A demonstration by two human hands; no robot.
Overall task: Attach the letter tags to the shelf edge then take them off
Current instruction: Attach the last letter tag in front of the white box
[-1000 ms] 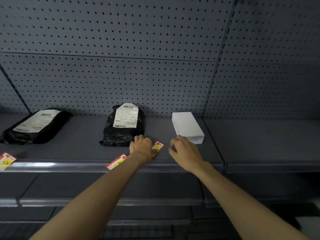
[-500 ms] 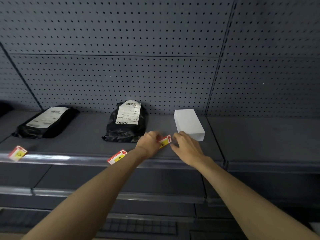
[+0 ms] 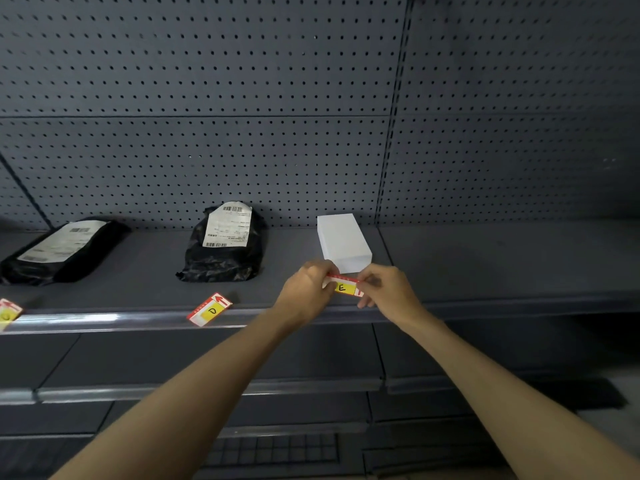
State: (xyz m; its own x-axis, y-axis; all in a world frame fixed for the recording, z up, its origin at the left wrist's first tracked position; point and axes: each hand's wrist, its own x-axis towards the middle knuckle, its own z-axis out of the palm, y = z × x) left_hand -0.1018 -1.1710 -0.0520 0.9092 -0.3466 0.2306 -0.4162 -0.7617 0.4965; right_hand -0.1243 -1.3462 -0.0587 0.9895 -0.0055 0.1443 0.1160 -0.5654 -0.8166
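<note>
Both hands hold a red, white and yellow tag marked E (image 3: 343,287) just above the front of the shelf. My left hand (image 3: 304,292) pinches its left end and my right hand (image 3: 388,289) pinches its right end. The tag faces me, level, a little above the clear strip on the shelf edge (image 3: 104,320). A tag marked D (image 3: 209,309) lies tilted at the shelf edge to the left. Another tag (image 3: 8,311) shows at the far left border, partly cut off.
Two black parcels with white labels lie on the shelf, one (image 3: 221,244) behind the D tag and one (image 3: 59,247) further left. A white box (image 3: 343,242) stands just behind my hands. Pegboard backs the shelf; lower shelves sit below.
The tag left the shelf surface in my left hand; my right hand came in and took its other end. It now sits level between both hands, turned with its E toward me.
</note>
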